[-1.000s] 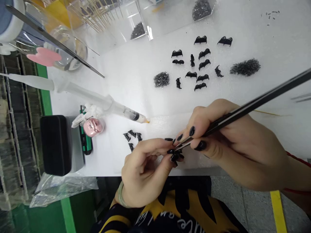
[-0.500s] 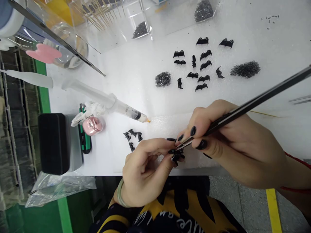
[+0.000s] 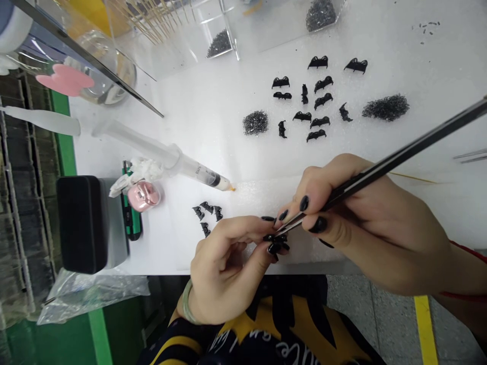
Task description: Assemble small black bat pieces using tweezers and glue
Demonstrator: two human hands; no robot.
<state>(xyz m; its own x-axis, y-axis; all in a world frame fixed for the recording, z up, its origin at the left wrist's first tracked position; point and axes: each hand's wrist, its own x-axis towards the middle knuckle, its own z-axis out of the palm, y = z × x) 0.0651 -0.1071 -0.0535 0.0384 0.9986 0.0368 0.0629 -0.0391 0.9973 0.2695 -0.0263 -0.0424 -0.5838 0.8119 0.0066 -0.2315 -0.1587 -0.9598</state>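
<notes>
A right hand point(image 3: 365, 233) is pinching tweezers point(image 3: 384, 170), holding their tips at a small black part point(image 3: 281, 238).
The left hand point(image 3: 224, 274) is gripping the part near the front edge of the white table point(image 3: 205, 132); a white strip is separating both hands from the black pieces point(image 3: 317, 136) beyond.

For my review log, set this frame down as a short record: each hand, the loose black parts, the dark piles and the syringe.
left hand: pinching a small black part between fingertips
right hand: holding dark tweezers, tips at that part
loose parts, far group: twelve, spread beyond the hands
loose parts, near group: four, beside the left hand
dark piles: two, one left and one right of the far group
syringe: lying at left, orange at its tip
</notes>
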